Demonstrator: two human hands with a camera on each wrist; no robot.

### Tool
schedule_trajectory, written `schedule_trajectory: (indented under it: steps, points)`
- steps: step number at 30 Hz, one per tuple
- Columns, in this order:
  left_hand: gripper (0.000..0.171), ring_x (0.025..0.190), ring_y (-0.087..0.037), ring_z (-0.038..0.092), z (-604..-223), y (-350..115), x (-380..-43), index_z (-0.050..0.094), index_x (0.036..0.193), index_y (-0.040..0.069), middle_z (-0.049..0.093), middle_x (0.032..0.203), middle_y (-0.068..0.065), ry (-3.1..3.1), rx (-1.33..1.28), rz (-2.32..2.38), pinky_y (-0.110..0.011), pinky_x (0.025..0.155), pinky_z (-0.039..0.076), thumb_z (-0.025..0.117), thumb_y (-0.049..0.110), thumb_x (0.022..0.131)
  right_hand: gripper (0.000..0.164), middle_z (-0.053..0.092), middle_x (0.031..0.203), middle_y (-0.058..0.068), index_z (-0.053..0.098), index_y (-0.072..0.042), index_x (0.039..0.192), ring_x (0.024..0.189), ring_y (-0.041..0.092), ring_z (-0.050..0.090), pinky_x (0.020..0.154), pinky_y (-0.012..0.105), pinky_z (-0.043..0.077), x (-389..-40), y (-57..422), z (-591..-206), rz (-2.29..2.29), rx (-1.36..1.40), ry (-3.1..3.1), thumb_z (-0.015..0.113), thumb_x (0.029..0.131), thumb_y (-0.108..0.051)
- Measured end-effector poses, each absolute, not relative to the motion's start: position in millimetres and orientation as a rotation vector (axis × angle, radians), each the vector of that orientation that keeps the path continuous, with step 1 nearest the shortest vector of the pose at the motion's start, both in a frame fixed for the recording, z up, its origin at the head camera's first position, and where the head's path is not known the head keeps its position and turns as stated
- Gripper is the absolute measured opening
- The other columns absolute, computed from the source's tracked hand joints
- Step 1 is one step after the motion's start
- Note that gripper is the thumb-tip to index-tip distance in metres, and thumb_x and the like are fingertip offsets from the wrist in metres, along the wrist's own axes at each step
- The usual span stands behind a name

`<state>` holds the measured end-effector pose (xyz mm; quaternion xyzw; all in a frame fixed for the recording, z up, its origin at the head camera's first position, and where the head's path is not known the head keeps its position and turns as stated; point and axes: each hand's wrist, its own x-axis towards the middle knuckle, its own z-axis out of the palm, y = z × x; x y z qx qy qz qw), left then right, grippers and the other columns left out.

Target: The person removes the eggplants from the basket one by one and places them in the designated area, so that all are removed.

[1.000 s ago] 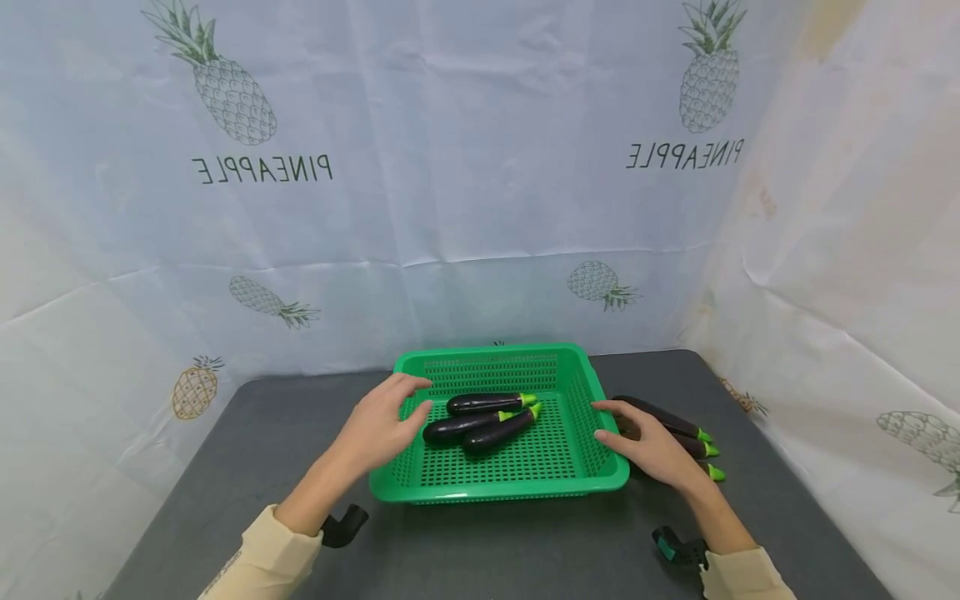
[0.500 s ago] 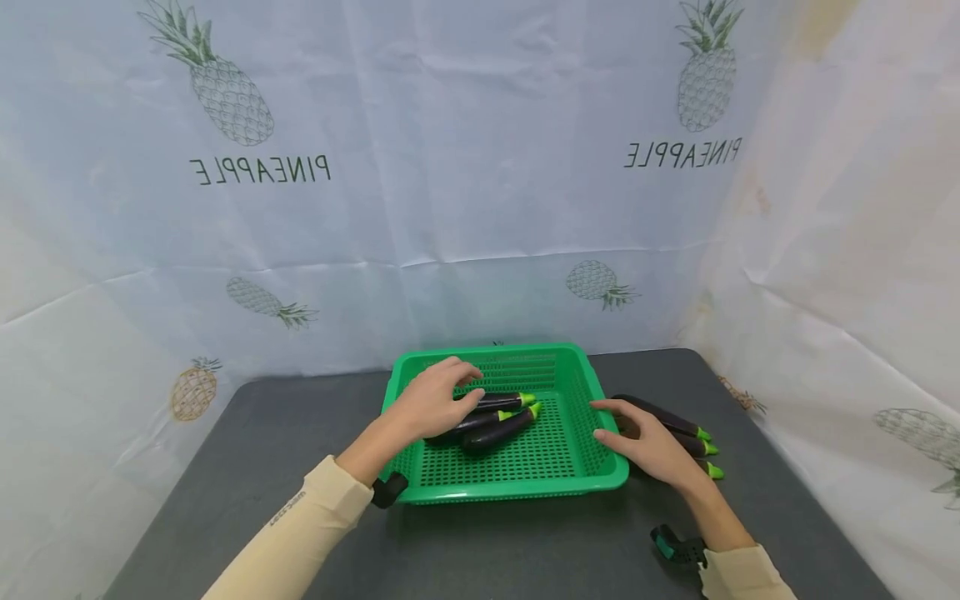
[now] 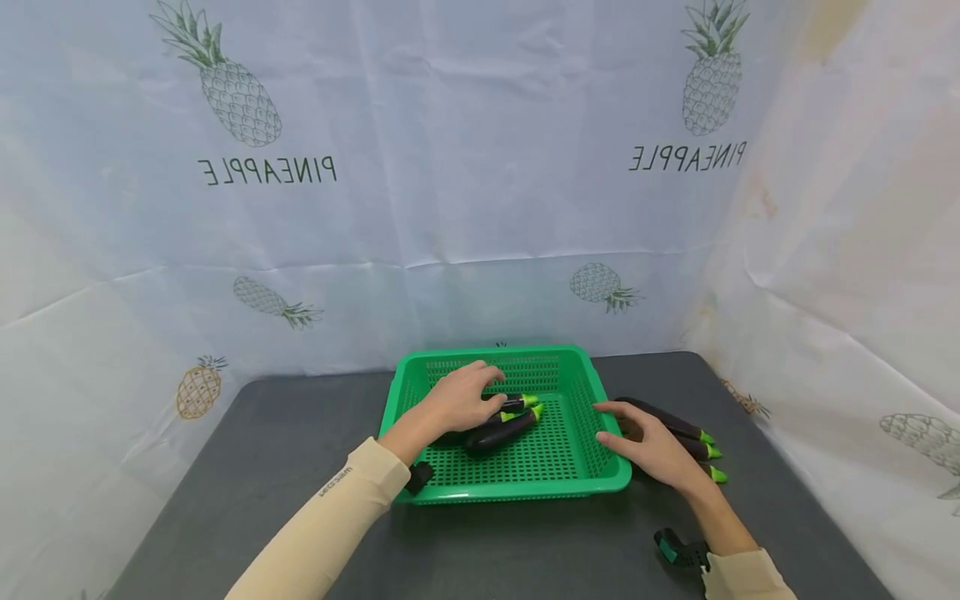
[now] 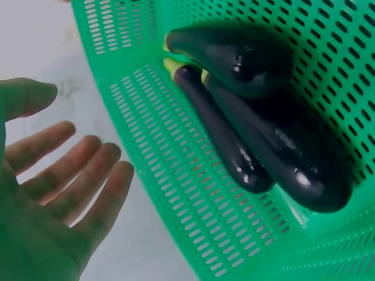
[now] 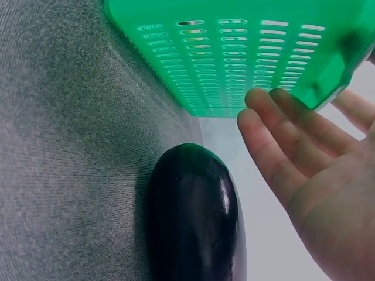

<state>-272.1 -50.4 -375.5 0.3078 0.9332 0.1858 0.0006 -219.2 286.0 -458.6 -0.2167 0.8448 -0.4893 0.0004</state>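
A green plastic basket (image 3: 510, 490) holds three dark purple eggplants (image 3: 495, 435) with bright green stems. My left hand (image 3: 461, 400) hovers over their left ends with its fingers spread and loosely bent, covering part of them in the head view. In the left wrist view this hand (image 4: 64, 193) is apart from the eggplants (image 4: 281, 146) and holds nothing. At the basket's right rim rests my right hand (image 3: 648, 446), thumb and forefinger on the edge. From the right wrist view, its other fingers (image 5: 287, 134) lie nearly straight by the basket's outer wall (image 5: 234, 64).
More eggplants (image 3: 701, 448) lie on the dark grey table (image 3: 517, 550) just right of the basket, partly behind my right hand. One eggplant (image 5: 193, 216) shows large beneath that hand in the right wrist view. A pineapple-print cloth (image 3: 480, 167) hangs behind the table.
My left hand has moved rightward from the basket's left rim to above the eggplants inside. The right hand and the basket have stayed in place.
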Motion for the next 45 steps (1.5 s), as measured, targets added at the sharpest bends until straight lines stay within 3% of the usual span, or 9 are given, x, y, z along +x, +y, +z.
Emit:
schedule_trajectory:
  steps: [10, 18, 21, 28, 36, 42, 45]
  points:
    - [0.034, 0.097, -0.02, 0.062, -381.5, -29.5, -286.1, 0.064, 0.133, 0.013, 0.061, 0.124, -0.006, 2.892, 0.929, 0.321, -0.04, 0.077, 0.052, 0.058, 0.032, 0.104, 0.047, 0.05, 0.146, 0.02, 0.051, -0.008, 0.147, 0.118, 0.03, 0.063, 0.088, 0.035, 0.054, -221.9, 286.9, -457.2, -1.553, -0.683, 2.651, 0.063, 0.103, -0.02]
    - [0.027, 0.092, -0.017, 0.059, -396.6, -21.0, -296.3, 0.068, 0.126, 0.018, 0.06, 0.114, -0.001, 2.855, 0.934, 0.25, -0.038, 0.076, 0.051, 0.059, 0.032, 0.104, 0.047, 0.052, 0.144, 0.021, 0.051, -0.007, 0.147, 0.107, 0.015, 0.065, 0.082, 0.034, 0.054, -223.4, 284.9, -455.7, -1.572, -0.706, 2.628, 0.063, 0.103, -0.019]
    - [0.027, 0.091, -0.017, 0.059, -403.0, -19.3, -299.1, 0.068, 0.126, 0.019, 0.06, 0.113, -0.001, 2.85, 0.913, 0.244, -0.037, 0.076, 0.051, 0.06, 0.032, 0.104, 0.047, 0.052, 0.144, 0.02, 0.051, -0.008, 0.147, 0.106, 0.016, 0.065, 0.082, 0.034, 0.054, -223.5, 284.4, -455.9, -1.57, -0.699, 2.628, 0.063, 0.103, -0.02]
    - [0.039, 0.112, -0.019, 0.061, -419.1, -11.3, -297.7, 0.064, 0.137, 0.018, 0.061, 0.129, -0.003, 2.793, 0.874, 0.206, -0.038, 0.089, 0.053, 0.062, 0.036, 0.103, 0.048, 0.05, 0.146, 0.02, 0.05, -0.009, 0.147, 0.115, 0.025, 0.064, 0.086, 0.034, 0.054, -218.6, 284.6, -459.0, -1.572, -0.66, 2.625, 0.063, 0.103, -0.02]
    - [0.028, 0.088, -0.013, 0.058, -426.7, -4.6, -293.6, 0.07, 0.116, 0.019, 0.064, 0.108, 0.002, 2.791, 0.863, 0.134, -0.033, 0.076, 0.051, 0.074, 0.038, 0.095, 0.048, 0.05, 0.146, 0.02, 0.051, -0.009, 0.147, 0.115, 0.027, 0.064, 0.087, 0.035, 0.054, -218.6, 283.1, -460.6, -1.585, -0.659, 2.618, 0.064, 0.103, -0.021]
    - [0.046, 0.098, -0.014, 0.061, -427.9, -0.4, -293.0, 0.067, 0.128, 0.02, 0.064, 0.117, 0.001, 2.773, 0.87, 0.021, -0.034, 0.08, 0.052, 0.08, 0.041, 0.089, 0.048, 0.05, 0.146, 0.02, 0.051, -0.01, 0.147, 0.115, 0.031, 0.064, 0.086, 0.034, 0.055, -218.6, 283.9, -460.9, -1.576, -0.654, 2.633, 0.064, 0.103, -0.022]
    - [0.047, 0.097, -0.014, 0.061, -428.4, 0.4, -293.8, 0.066, 0.13, 0.022, 0.064, 0.117, 0.001, 2.764, 0.87, -0.026, -0.034, 0.079, 0.052, 0.08, 0.04, 0.089, 0.048, 0.05, 0.146, 0.02, 0.051, -0.009, 0.147, 0.117, 0.035, 0.063, 0.087, 0.034, 0.054, -218.3, 284.5, -460.7, -1.572, -0.653, 2.638, 0.064, 0.103, -0.022]
